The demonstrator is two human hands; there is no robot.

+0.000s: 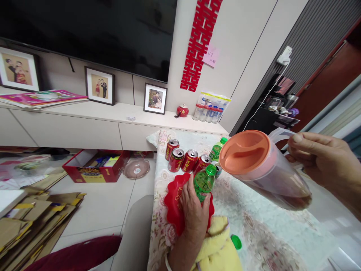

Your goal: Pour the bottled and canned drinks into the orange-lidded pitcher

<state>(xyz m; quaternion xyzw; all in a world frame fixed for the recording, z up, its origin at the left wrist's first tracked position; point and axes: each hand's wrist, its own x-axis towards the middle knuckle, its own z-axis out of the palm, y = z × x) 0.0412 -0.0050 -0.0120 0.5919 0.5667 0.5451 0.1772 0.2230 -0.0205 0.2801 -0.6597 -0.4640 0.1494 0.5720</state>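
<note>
My left hand (194, 205) is wrapped around a green plastic bottle (203, 182) with a green cap, above a red scalloped plate (172, 199). In my right hand (324, 158) is the handle of a clear plastic pitcher (282, 184) with an orange lid (246, 150). The pitcher is tilted, lid toward the left, and brown liquid lies in its lower end. Several red drink cans (190, 160) stand open behind the plate. Another green bottle (217, 148) stands behind them, partly hidden by the pitcher.
A yellow cloth (220, 248) and a loose green lid (236, 242) lie on the floral tablecloth (262, 229). Left on the floor are a red box (93, 173), a clear dish (136, 168) and flattened cardboard (36, 222). A low cabinet (84, 128) with framed photos runs behind.
</note>
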